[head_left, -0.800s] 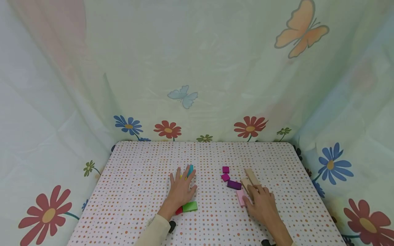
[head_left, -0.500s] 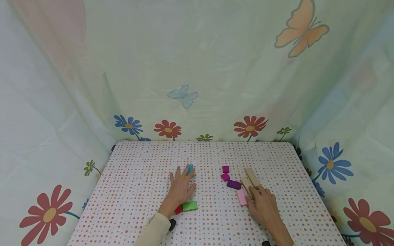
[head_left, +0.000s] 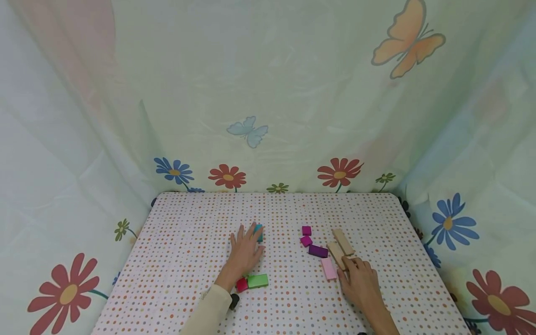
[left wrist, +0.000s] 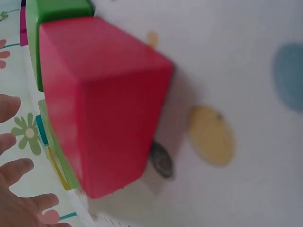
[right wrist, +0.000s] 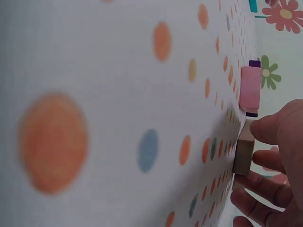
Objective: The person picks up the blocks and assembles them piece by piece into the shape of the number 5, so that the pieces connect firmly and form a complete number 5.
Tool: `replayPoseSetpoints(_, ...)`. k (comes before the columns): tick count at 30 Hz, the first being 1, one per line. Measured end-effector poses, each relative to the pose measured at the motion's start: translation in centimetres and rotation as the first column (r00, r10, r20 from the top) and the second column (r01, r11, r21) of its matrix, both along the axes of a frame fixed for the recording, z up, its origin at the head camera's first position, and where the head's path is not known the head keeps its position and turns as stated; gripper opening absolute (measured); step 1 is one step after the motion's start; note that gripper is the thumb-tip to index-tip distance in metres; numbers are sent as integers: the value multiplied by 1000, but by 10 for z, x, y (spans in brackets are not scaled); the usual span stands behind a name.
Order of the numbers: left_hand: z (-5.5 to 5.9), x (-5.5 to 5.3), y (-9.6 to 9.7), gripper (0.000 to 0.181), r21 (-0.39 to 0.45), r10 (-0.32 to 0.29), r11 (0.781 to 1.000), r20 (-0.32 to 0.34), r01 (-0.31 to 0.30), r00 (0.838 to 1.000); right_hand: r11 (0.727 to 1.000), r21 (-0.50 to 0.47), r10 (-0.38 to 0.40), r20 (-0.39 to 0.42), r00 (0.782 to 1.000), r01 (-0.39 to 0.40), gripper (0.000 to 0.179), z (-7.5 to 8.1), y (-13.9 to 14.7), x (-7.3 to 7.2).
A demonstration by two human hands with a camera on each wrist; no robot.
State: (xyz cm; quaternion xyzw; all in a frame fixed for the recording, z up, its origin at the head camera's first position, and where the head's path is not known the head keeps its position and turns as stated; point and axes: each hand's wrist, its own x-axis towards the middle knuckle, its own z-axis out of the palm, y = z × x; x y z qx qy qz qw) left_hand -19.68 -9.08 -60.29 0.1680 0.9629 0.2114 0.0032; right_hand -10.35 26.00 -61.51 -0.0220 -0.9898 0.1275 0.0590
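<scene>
My left hand [head_left: 243,257] is spread with its fingers apart, the fingertips right at a cyan block [head_left: 258,233]. It hides other blocks from the head view; in the left wrist view a yellow block [left wrist: 57,168] and a light green block [left wrist: 60,147] show beside its fingers. Near that wrist lie a red block [head_left: 241,284] and a green block [head_left: 257,281]. My right hand [head_left: 361,283] pinches the near end of a plain wooden block [head_left: 336,255], thumb on one side and fingers on the other. A second wooden block [head_left: 344,242] lies alongside, slightly farther back.
Left of the wooden blocks lie a pink block [head_left: 328,269], a dark purple block [head_left: 318,251] and two magenta cubes, the near cube [head_left: 306,241] and the far cube [head_left: 306,231]. A dotted cloth covers the table [head_left: 201,218]. Printed curtains [head_left: 293,93] enclose its back and sides.
My right hand has drawn back slightly toward the near right, baring more of the wooden block and the pink one. The left hand has shifted a little left, uncovering more of the cyan block.
</scene>
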Motion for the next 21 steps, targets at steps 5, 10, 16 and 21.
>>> replayPoseSetpoints(5, -2, -6, -1, 62, 18, 12, 1000, 38, -13, 999, 1000, -23, -18, -24, 1000, 17, 53, -5, 1, 2)
replayPoseSetpoints(10, -5, -10, -1, 66, -4, 32, 999, 52, -32, 998, 998, -52, -41, -14, 999, 40, 55, -5, 2, 2)
replayPoseSetpoints(16, -5, -14, -2, 64, -2, 43, 999, 38, -43, 998, 993, -70, -89, 75, 993, 94, 55, -2, 3, 2)
replayPoseSetpoints(21, -5, -16, -2, 62, 9, 38, 999, 41, -38, 998, 984, -133, -108, 90, 990, 120, 55, -2, 6, 0)
